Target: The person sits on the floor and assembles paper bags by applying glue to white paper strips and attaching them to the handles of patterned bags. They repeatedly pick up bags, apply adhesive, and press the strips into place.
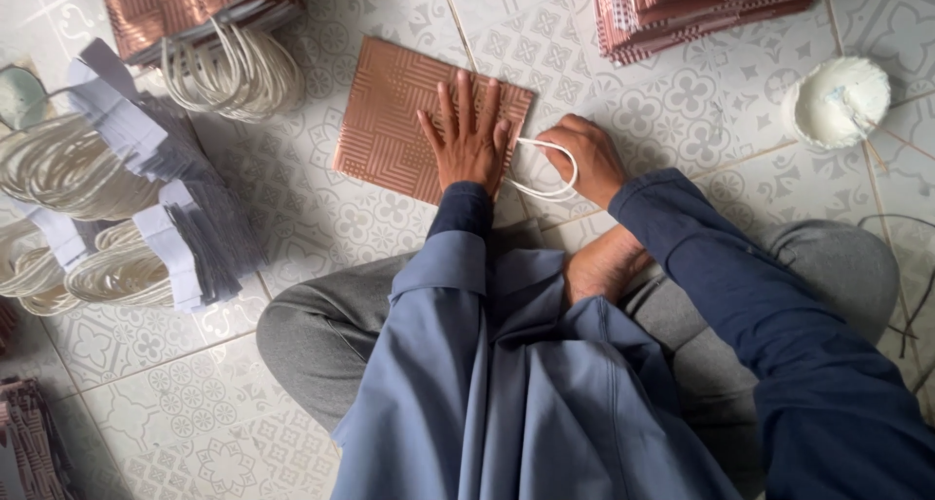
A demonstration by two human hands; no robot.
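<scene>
Overhead view of a seated person at work on a patterned tiled floor [292, 198]. The left hand [469, 135] lies flat, fingers spread, pressing a copper-patterned paper bag [390, 120] against the floor. The right hand [584, 159], just beside the bag's edge, pinches a white cord handle [550, 169]. A white bowl of paste [838, 101] sits well apart, to the right.

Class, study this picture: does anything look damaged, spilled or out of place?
Nothing stands out. The left hand presses flat on a copper paper bag, the right hand holds its white cord handle, and the glue bowl sits upright, unspilled.
</scene>
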